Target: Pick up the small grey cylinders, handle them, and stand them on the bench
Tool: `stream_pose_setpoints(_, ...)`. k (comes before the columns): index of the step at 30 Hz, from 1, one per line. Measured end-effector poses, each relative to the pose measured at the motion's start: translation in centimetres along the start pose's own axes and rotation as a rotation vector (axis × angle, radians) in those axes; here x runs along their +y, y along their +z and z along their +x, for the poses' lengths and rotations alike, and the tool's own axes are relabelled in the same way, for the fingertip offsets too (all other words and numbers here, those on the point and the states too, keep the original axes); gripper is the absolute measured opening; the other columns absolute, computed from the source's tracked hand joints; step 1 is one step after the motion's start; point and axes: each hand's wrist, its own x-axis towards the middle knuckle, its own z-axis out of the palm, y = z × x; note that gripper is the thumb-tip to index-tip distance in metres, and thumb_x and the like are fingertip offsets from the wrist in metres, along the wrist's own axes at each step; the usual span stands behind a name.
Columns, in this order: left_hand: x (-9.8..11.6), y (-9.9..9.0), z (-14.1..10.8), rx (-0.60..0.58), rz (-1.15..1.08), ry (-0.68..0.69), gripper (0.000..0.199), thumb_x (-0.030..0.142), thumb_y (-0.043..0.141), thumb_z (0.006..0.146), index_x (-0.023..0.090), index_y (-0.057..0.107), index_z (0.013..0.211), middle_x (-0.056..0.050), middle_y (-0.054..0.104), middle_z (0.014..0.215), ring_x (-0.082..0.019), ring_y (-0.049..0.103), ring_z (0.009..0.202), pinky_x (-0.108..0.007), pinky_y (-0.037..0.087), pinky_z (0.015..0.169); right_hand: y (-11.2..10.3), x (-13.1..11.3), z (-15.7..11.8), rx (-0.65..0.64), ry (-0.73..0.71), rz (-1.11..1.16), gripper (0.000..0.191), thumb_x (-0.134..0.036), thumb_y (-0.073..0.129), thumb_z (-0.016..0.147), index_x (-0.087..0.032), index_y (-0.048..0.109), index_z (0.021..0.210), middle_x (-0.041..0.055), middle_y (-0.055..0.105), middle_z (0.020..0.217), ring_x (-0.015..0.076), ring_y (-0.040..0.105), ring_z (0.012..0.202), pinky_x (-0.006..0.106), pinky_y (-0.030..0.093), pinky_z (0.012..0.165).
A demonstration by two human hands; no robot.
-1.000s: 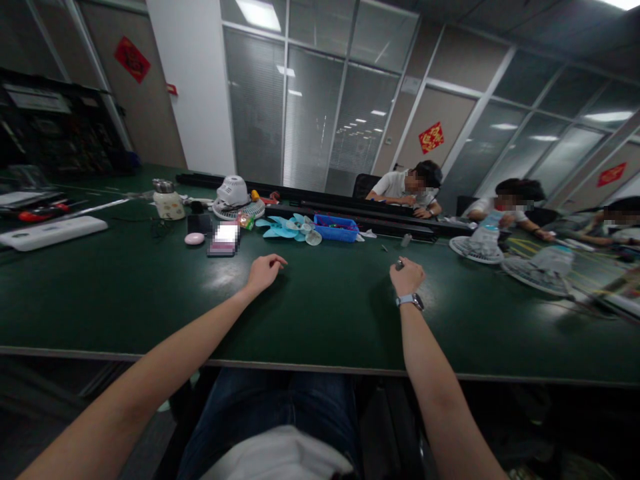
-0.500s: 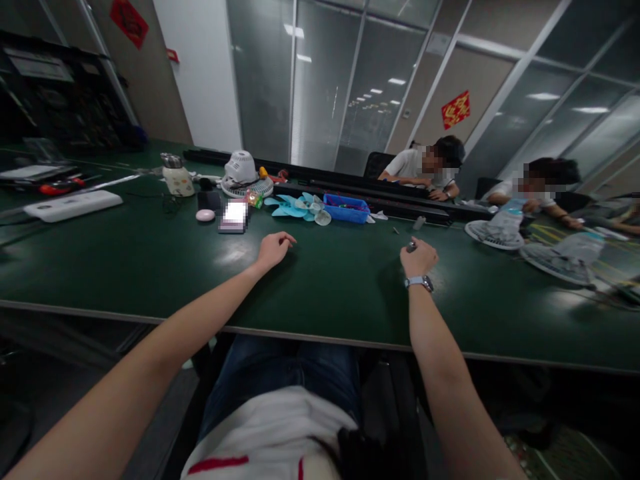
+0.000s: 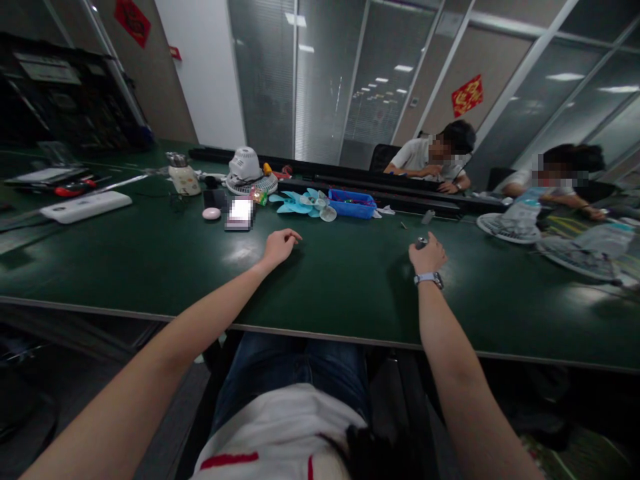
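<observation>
My left hand [image 3: 281,247] rests over the green tabletop [image 3: 325,293], its fingers loosely bent and apart, with nothing seen in them. To its right, my right hand [image 3: 429,257] is closed around a small dark grey object [image 3: 422,243] that has a rounded end. Most of that object is hidden by the fingers, so its kind is unclear. Just beyond the right hand lie a small clear-grey cylinder [image 3: 428,217] and a tiny thin piece [image 3: 404,225]. Light blue fan blades [image 3: 299,204] lie past my left hand.
A blue tray [image 3: 352,204] with small parts stands behind the blades. A white fan base [image 3: 245,167], a phone [image 3: 239,215], a pink oval item [image 3: 211,213], a cream pot [image 3: 184,180] and a power strip [image 3: 87,207] are leftward. Fan parts [image 3: 515,223] and two co-workers are rightward.
The whole view has shifted slightly, with the scene moving right in the picture. My right hand has turned a little, showing more of the dark object. My left hand keeps its pose.
</observation>
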Motion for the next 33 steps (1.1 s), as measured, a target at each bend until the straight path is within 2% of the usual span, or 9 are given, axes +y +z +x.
stream_pose_setpoints(3, 0.2, -0.1, -0.1, 0.0, -0.002, 0.003, 0.03, 0.015, 0.047, 0.084, 0.018, 0.076, 0.093, -0.003, 0.075, 0.083, -0.017, 0.068, 0.079, -0.025, 0.049, 0.076, 0.2, 0.1, 0.1, -0.084, 0.093, 0.004, 0.077, -0.034, 0.061, 0.082, -0.011, 0.032, 0.149, 0.0212, 0.063, 0.122, 0.0322, 0.061, 0.113, 0.046, 0.042, 0.098)
stream_pose_setpoints(5, 0.2, -0.1, -0.1, -0.005, 0.004, 0.004, 0.03, 0.015, 0.047, 0.084, 0.019, 0.075, 0.092, -0.003, 0.075, 0.084, -0.017, 0.068, 0.079, -0.026, 0.05, 0.075, 0.5, 0.5, 0.3, -0.12, 0.126, 0.027, 0.079, -0.036, 0.062, 0.082, -0.009, 0.029, 0.149, 0.0215, 0.065, 0.117, 0.0324, 0.063, 0.109, 0.044, 0.044, 0.095)
stream_pose_setpoints(11, -0.1, -0.1, 0.0, -0.025, 0.011, 0.012, 0.031, 0.016, 0.046, 0.082, 0.02, 0.075, 0.091, -0.003, 0.075, 0.083, -0.018, 0.069, 0.08, -0.028, 0.051, 0.077, 1.2, 1.4, 0.4, -0.033, 0.142, 0.163, 0.078, -0.036, 0.067, 0.078, -0.012, 0.033, 0.144, 0.0178, 0.07, 0.106, 0.0332, 0.066, 0.102, 0.043, 0.048, 0.087)
stream_pose_setpoints(16, -0.2, 0.0, 0.0, -0.022, 0.008, 0.015, 0.031, 0.017, 0.046, 0.083, 0.02, 0.075, 0.092, -0.003, 0.075, 0.083, -0.018, 0.069, 0.081, -0.028, 0.051, 0.078, 0.7, -1.0, -1.0, -0.001, -0.023, 0.322, 0.083, -0.039, 0.067, 0.077, -0.014, 0.029, 0.147, 0.0112, 0.073, 0.099, 0.0284, 0.069, 0.093, 0.039, 0.048, 0.085)
stream_pose_setpoints(19, -0.2, 0.1, 0.0, -0.033, 0.015, 0.029, 0.03, 0.018, 0.046, 0.084, 0.02, 0.075, 0.092, -0.003, 0.075, 0.083, -0.019, 0.069, 0.081, -0.028, 0.051, 0.079, 0.5, -4.4, -3.6, -0.123, -0.217, 0.543, 0.087, -0.042, 0.07, 0.075, -0.017, 0.03, 0.148, 0.0095, 0.073, 0.102, 0.0241, 0.069, 0.086, 0.037, 0.051, 0.083)
stream_pose_setpoints(22, -0.5, 0.2, 0.0, -0.049, 0.018, 0.048, 0.031, 0.018, 0.046, 0.084, 0.021, 0.075, 0.094, -0.003, 0.075, 0.084, -0.019, 0.068, 0.081, -0.029, 0.05, 0.079, 0.6, -8.0, -7.3, -0.339, -0.381, 0.799, 0.09, -0.042, 0.074, 0.072, -0.018, 0.032, 0.148, 0.0091, 0.072, 0.105, 0.0216, 0.069, 0.085, 0.037, 0.054, 0.083)
stream_pose_setpoints(25, -0.6, 0.3, 0.0, -0.056, 0.009, 0.061, 0.031, 0.019, 0.045, 0.085, 0.021, 0.075, 0.094, -0.003, 0.075, 0.085, -0.019, 0.068, 0.083, -0.029, 0.05, 0.08, 1.0, -10.6, -10.6, -0.565, -0.483, 0.917, 0.09, -0.035, 0.078, 0.07, -0.021, 0.033, 0.148, 0.007, 0.071, 0.104, 0.0204, 0.069, 0.089, 0.038, 0.054, 0.087)
stream_pose_setpoints(29, 0.0, 0.4, -0.2, -0.059, -0.044, 0.115, 0.031, 0.024, 0.046, 0.089, 0.021, 0.073, 0.103, -0.002, 0.075, 0.086, -0.019, 0.067, 0.086, -0.031, 0.048, 0.084, 1.5, -11.6, -12.4, -0.764, -0.482, 0.924, 0.084, -0.025, 0.079, 0.069, -0.022, 0.04, 0.144, 0.0064, 0.07, 0.104, 0.0202, 0.068, 0.093, 0.041, 0.053, 0.092)
stream_pose_setpoints(33, 1.6, 0.7, -1.0, -0.078, -0.129, 0.224, 0.042, 0.044, 0.05, 0.092, 0.024, 0.063, 0.127, -0.003, 0.073, 0.096, -0.021, 0.061, 0.097, -0.031, 0.047, 0.083, 1.8, -11.4, -12.3, -0.836, -0.466, 0.988, 0.078, -0.021, 0.079, 0.07, -0.019, 0.044, 0.14, 0.0069, 0.07, 0.102, 0.0195, 0.068, 0.096, 0.04, 0.052, 0.094)
